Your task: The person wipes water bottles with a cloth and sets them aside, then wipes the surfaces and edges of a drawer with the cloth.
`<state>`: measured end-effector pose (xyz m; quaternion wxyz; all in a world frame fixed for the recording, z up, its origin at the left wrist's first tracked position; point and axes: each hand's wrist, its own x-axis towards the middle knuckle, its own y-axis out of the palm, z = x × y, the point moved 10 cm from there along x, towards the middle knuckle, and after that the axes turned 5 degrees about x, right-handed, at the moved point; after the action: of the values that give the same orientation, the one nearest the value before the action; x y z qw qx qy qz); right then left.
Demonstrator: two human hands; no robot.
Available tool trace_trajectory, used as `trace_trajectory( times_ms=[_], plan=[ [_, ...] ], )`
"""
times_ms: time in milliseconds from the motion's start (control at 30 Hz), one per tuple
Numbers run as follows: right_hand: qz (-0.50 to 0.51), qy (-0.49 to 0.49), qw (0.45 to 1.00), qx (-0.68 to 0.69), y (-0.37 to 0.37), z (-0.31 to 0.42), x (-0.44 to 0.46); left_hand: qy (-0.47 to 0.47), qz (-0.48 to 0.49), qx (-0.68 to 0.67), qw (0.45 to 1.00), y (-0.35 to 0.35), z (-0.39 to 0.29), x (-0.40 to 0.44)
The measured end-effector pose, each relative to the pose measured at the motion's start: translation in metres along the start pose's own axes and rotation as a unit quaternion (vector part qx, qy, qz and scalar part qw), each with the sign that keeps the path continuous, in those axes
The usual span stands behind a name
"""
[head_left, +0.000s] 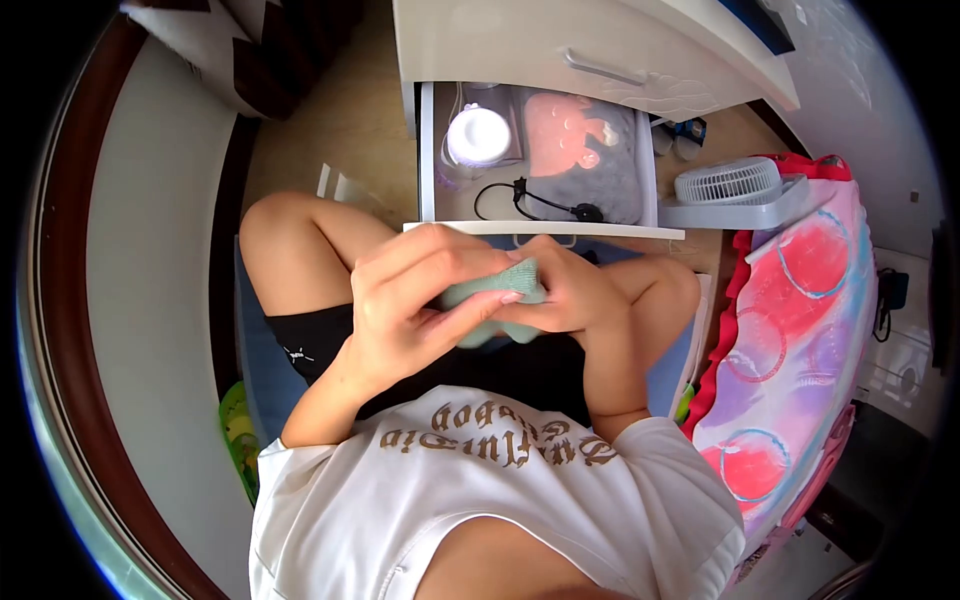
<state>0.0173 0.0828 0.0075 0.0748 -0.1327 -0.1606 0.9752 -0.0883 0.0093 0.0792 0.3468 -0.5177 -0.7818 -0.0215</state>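
In front of my lap, both hands grip a pale green sock (519,277) of soft knit fabric, bunched up between the fingers. My left hand (405,295) pinches it between thumb and curled fingers from the left. From the right, my right hand (572,288) closes on its other side, with most of its fingertips hidden. More of the green fabric hangs below the thumbs, over my black shorts.
Ahead is a pulled-out drawer (540,229) holding a white-and-purple round device (478,135), a grey plush cushion (620,150) and a black cable (520,190). A white fan (728,182) stands right of it, near a bed with a pink patterned cover (790,300).
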Motion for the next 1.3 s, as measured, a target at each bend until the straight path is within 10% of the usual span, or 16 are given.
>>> trace_trajectory(
  times_ms=[67,167,333,600,700,767,867,1100,1300],
  plan=[
    [0.014,0.12,0.99,-0.068,-0.007,-0.029,-0.018,-0.031,-0.013,-0.05,0.998,-0.004,0.012,0.013],
    [-0.108,-0.102,0.952,0.268,-0.036,-0.033,-0.041,-0.181,-0.054,0.043,0.981,-0.004,0.075,0.013],
    [-0.345,-0.225,0.807,0.422,-0.099,-0.095,-0.105,-0.145,0.041,0.22,0.964,0.038,0.112,0.021],
    [-0.51,-0.139,0.609,0.592,-0.144,-0.123,-0.128,-0.293,0.104,0.058,0.949,0.071,0.15,0.034],
    [-0.559,-0.166,0.58,0.569,-0.143,-0.123,-0.136,-0.211,0.09,0.104,0.968,0.073,0.122,0.042],
    [-0.577,-0.209,0.604,0.509,-0.146,-0.115,-0.14,-0.063,0.079,0.193,0.976,0.077,0.087,0.051],
    [-0.61,-0.276,0.608,0.426,-0.14,-0.095,-0.145,-0.077,0.071,0.146,0.984,0.088,0.057,0.055],
    [-0.488,-0.266,0.829,0.057,-0.101,-0.021,-0.096,0.003,0.105,0.222,0.969,0.118,0.025,0.059],
    [-0.514,-0.258,0.807,-0.136,-0.092,0.0,-0.09,-0.015,0.083,0.274,0.958,0.116,0.027,0.067]
  ],
)
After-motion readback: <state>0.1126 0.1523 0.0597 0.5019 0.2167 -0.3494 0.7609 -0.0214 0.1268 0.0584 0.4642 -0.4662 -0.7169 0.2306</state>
